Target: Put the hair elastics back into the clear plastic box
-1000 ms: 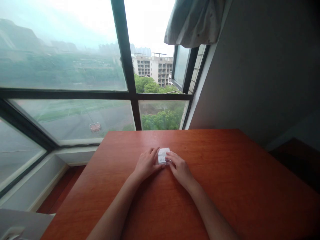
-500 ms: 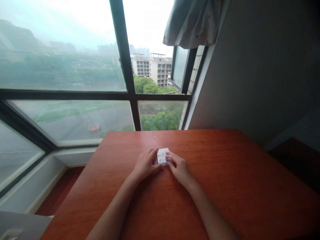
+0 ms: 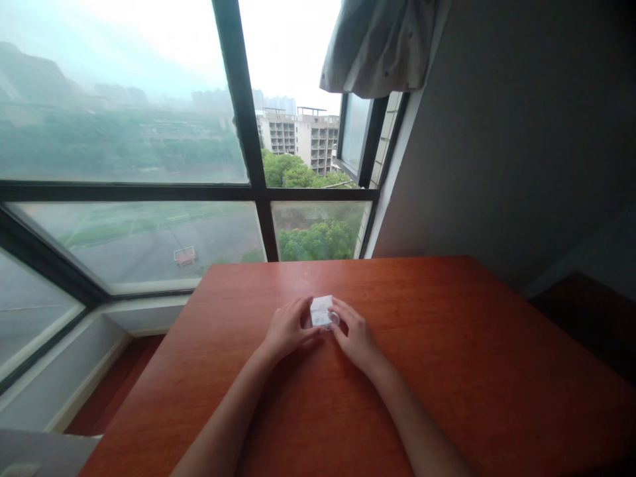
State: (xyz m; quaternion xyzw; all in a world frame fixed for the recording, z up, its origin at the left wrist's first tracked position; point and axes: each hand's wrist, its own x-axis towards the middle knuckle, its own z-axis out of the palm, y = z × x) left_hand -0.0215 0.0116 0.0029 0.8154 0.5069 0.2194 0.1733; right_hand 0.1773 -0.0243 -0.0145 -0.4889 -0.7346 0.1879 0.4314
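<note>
A small white box-like thing (image 3: pixel 320 309) with faint print sits between my hands, near the middle of the table. My left hand (image 3: pixel 291 326) is closed on its left side, fingers behind and thumb along the front. On the other side, my right hand (image 3: pixel 356 332) has its fingers bent over the right edge. A small clear round piece (image 3: pixel 334 318) shows between my right thumb and fingertips, against the white thing. What these two are exactly is too small to make out.
The reddish-brown wooden table (image 3: pixel 447 371) spreads under both arms. Beyond its far edge are dark-framed windows (image 3: pixel 199 192), with a grey curtain (image 3: pixel 380 53) above. A plain wall (image 3: pixel 497 152) rises at the right.
The view has shifted very slightly. My right fingers have moved a little at the white thing's right edge, and the clear round piece shows more plainly. My left hand stays in place.
</note>
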